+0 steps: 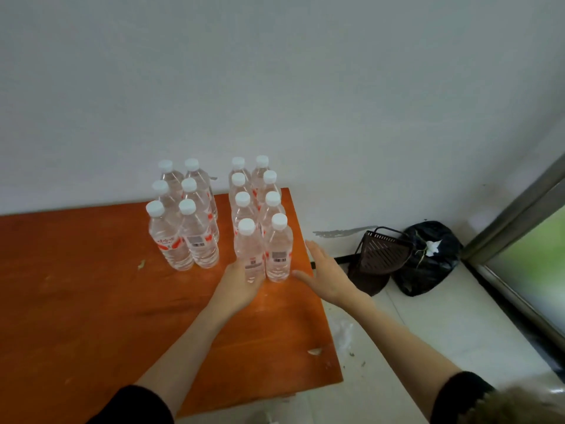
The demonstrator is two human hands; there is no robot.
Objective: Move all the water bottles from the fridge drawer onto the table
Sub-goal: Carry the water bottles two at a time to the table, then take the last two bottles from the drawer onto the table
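From the head camera, an orange wooden table (91, 301) stands against a pale wall (275, 87), and the water bottles stand upright on it in two clusters near its far right corner. The left cluster (183, 215) has six bottles in two rows; the right cluster (260, 209) has eight, also two abreast, all clear with white caps and red-and-white labels. The left hand (241, 280) is at the base of the front-left bottle (249, 252) of the right cluster, its palm against the bottle's lower side; the bottle hides the fingers, so whether they curl round it cannot be told. The right hand (321, 270) is open with straight fingers, just beside the front-right bottle (277, 249) and seemingly not touching it. Both forearms are bare below dark sleeves (140, 405). On the pale floor to the right of the table, a dark slatted basket (379, 258) leans beside a black rubbish bag (428, 258), near a window frame (519, 209).
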